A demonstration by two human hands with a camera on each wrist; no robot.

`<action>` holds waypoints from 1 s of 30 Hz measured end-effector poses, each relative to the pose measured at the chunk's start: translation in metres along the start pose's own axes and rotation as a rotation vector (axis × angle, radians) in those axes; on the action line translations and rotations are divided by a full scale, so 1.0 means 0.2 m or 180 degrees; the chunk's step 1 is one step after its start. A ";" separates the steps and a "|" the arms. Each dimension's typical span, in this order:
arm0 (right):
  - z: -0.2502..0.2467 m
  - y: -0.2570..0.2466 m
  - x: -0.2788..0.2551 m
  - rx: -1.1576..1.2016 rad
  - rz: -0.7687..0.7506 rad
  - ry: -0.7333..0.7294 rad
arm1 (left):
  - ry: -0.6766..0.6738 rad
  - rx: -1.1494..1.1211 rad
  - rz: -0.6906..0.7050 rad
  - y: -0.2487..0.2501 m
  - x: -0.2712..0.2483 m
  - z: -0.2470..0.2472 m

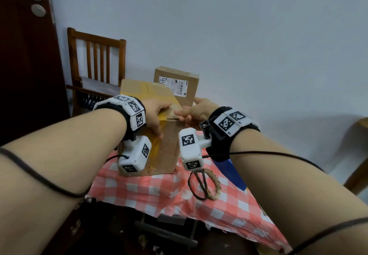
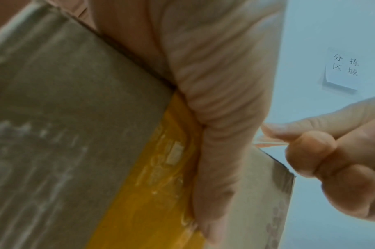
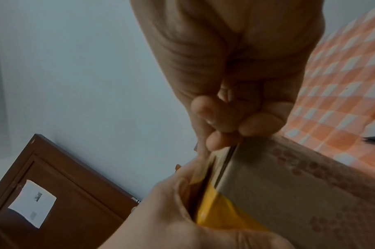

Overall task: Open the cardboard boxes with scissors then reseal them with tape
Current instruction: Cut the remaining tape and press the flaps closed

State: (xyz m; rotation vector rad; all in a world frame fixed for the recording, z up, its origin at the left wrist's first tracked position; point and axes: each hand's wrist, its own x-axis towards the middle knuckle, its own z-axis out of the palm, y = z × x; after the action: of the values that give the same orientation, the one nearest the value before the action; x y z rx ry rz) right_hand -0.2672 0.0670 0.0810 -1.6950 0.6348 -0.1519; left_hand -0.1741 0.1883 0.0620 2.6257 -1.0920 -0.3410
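Observation:
A large cardboard box [image 1: 169, 151] stands on the checked tablecloth [image 1: 151, 193], with a band of yellow tape [image 1: 154, 145] down its front face. My left hand [image 1: 157, 115] lies over the box's top front edge. Its fingers rest on the top and its straight thumb [image 2: 214, 118] presses along the yellow tape [image 2: 144, 193]. My right hand [image 1: 191, 113] pinches the edge of the top flap [image 3: 229, 151] at the box's right corner between thumb and curled fingers [image 3: 225, 121]. A dark slit shows under the flap. Rusty scissors [image 1: 199, 183] lie on the cloth in front of the box, untouched.
A smaller labelled box [image 1: 179, 83] stands behind the large one. A twine-wrapped ring [image 1: 217, 183] lies by the scissors, and something blue [image 1: 229, 171] lies to the right. A wooden chair [image 1: 95, 65] and a dark door [image 1: 25, 65] are on the left, and the wall is close behind.

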 end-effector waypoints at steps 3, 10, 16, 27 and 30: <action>-0.01 0.02 -0.03 -0.0279 0.0080 -0.0021 | 0.0007 0.0077 -0.0009 0.01 0.01 0.00; -0.01 0.09 -0.01 -0.0229 -0.0030 -0.0067 | 0.0019 0.0156 0.0004 0.02 0.01 0.00; 0.00 0.11 -0.01 -0.0547 -0.0297 0.0058 | -0.0026 0.0362 0.0054 0.03 0.02 0.00; -0.06 0.28 0.06 -0.3015 -0.0933 0.0128 | -0.0213 -0.0137 0.0098 0.03 0.02 -0.03; -0.09 0.21 0.06 -0.2309 -0.1396 0.0683 | -0.0062 -0.0236 0.0081 0.01 0.02 0.00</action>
State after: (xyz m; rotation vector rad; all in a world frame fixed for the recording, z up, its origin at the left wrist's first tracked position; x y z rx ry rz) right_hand -0.2786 0.0423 0.0432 -2.5355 0.4898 -0.4613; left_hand -0.1728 0.1848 0.0632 2.5466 -1.0966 -0.3948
